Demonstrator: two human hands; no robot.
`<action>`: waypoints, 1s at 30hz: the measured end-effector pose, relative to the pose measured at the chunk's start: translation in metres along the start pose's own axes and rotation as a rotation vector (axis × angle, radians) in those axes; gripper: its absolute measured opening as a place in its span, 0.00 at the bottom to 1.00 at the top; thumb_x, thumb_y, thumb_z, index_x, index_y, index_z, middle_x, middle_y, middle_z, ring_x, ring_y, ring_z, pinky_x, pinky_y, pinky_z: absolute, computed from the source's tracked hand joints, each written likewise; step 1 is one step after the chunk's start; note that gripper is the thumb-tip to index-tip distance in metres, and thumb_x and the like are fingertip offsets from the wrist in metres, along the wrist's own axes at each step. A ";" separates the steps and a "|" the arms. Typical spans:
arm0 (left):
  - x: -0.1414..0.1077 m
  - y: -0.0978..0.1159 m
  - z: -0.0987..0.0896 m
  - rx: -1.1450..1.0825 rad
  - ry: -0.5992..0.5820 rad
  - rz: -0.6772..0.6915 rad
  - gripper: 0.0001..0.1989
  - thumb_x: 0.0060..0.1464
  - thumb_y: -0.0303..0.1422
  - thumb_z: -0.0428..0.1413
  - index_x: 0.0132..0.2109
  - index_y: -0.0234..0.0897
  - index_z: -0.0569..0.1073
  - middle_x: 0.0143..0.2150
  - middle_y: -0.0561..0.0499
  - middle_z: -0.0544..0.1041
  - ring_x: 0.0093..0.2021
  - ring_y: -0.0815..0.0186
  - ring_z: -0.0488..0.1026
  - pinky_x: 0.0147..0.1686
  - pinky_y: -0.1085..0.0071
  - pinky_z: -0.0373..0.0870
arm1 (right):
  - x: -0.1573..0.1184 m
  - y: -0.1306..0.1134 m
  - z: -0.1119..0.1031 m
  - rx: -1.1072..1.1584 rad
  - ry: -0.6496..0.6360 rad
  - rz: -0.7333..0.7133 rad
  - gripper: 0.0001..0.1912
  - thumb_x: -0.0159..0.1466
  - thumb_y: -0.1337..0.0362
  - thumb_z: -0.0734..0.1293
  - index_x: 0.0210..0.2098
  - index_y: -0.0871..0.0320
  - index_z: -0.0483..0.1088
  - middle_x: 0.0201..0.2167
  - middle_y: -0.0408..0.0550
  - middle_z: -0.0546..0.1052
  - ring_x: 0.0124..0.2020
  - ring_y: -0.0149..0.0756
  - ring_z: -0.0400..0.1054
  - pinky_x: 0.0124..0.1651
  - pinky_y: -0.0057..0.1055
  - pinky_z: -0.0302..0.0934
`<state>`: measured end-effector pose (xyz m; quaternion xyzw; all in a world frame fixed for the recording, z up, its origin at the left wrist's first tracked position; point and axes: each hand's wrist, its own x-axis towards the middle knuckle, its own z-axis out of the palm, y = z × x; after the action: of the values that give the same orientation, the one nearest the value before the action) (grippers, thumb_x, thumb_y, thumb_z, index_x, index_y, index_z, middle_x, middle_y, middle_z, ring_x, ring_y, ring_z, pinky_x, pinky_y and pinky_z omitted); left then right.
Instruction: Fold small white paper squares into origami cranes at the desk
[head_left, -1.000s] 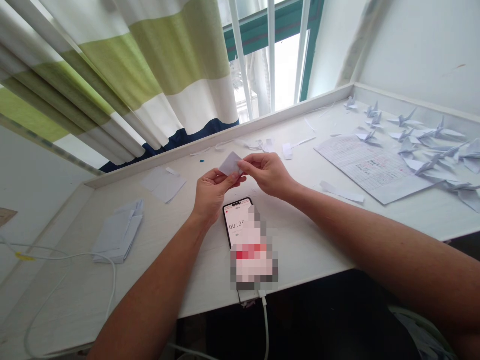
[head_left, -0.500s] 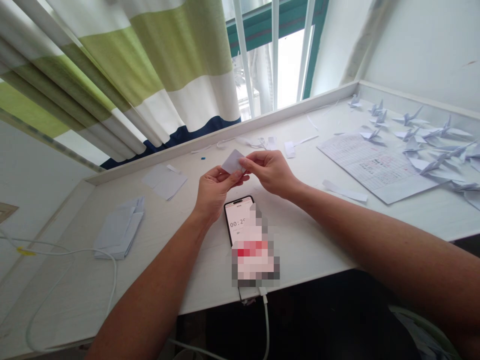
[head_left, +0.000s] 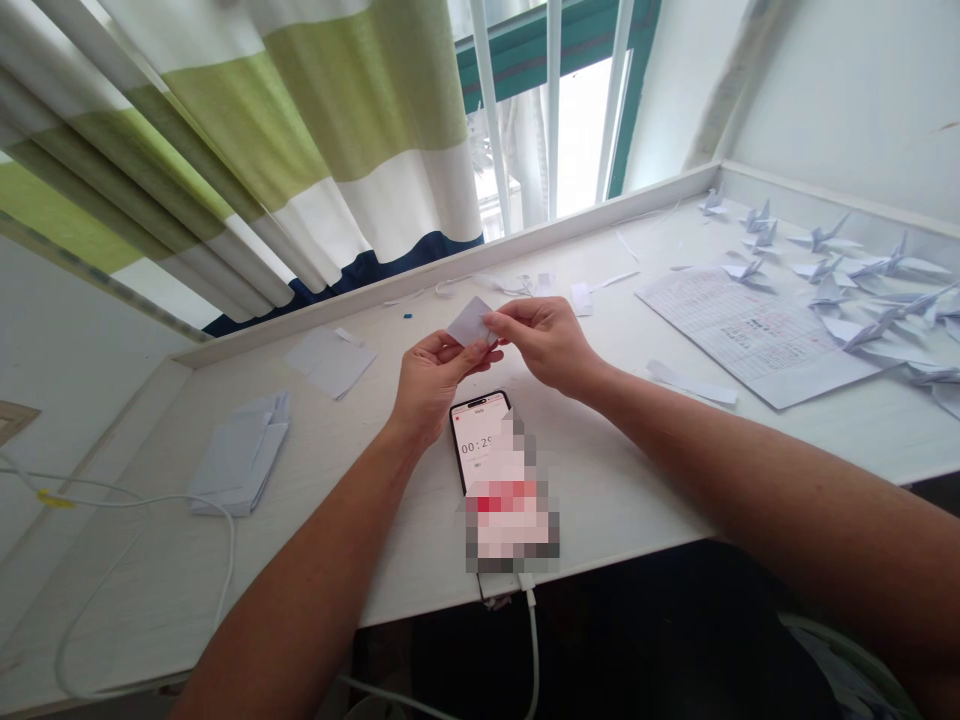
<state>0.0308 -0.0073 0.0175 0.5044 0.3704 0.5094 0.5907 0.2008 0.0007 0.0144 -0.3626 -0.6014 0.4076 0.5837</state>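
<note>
A small folded white paper is held up between both hands, above the desk and beyond the phone. My left hand pinches its lower edge, thumb on top. From the right, my right hand grips its right corner between thumb and forefinger. The fingertips of the two hands nearly meet at the paper. Just below them lies a phone showing a timer, its lower part blurred out and a white cable plugged into its bottom end.
Several folded paper cranes stand at the right, some beside a printed sheet. Folded papers and loose sheets lie left. Paper scraps sit near the back ledge. A curtain hangs behind.
The hands and paper keep nearly the same pose. The whole view has shifted very slightly, with no clear change in the grip.
</note>
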 end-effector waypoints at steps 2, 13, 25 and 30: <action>0.000 0.001 0.001 -0.003 0.009 -0.006 0.22 0.43 0.41 0.78 0.42 0.36 0.82 0.40 0.46 0.88 0.41 0.58 0.86 0.48 0.62 0.78 | 0.000 0.000 0.001 0.035 0.004 0.010 0.25 0.63 0.40 0.74 0.27 0.57 0.79 0.27 0.46 0.80 0.32 0.35 0.71 0.39 0.35 0.68; 0.002 0.000 -0.002 -0.041 0.052 -0.023 0.20 0.43 0.38 0.78 0.41 0.34 0.82 0.40 0.45 0.87 0.37 0.61 0.85 0.46 0.63 0.78 | 0.002 -0.001 -0.001 0.193 -0.015 0.102 0.22 0.67 0.43 0.71 0.32 0.56 0.79 0.31 0.47 0.81 0.36 0.36 0.76 0.46 0.37 0.71; -0.002 0.000 -0.002 0.085 -0.042 -0.027 0.18 0.49 0.41 0.74 0.42 0.33 0.84 0.39 0.44 0.88 0.37 0.58 0.86 0.42 0.63 0.79 | 0.004 0.011 -0.005 0.136 -0.052 0.083 0.23 0.58 0.44 0.80 0.31 0.58 0.76 0.29 0.44 0.78 0.32 0.33 0.72 0.38 0.33 0.70; -0.001 -0.001 -0.003 0.097 -0.071 -0.020 0.19 0.51 0.42 0.73 0.43 0.33 0.83 0.40 0.43 0.88 0.38 0.57 0.86 0.44 0.61 0.80 | 0.004 0.011 -0.007 0.098 -0.065 0.080 0.20 0.61 0.48 0.78 0.30 0.58 0.74 0.28 0.44 0.77 0.31 0.33 0.72 0.37 0.34 0.68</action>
<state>0.0280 -0.0079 0.0161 0.5466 0.3785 0.4668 0.5832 0.2068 0.0095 0.0060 -0.3439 -0.5845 0.4713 0.5639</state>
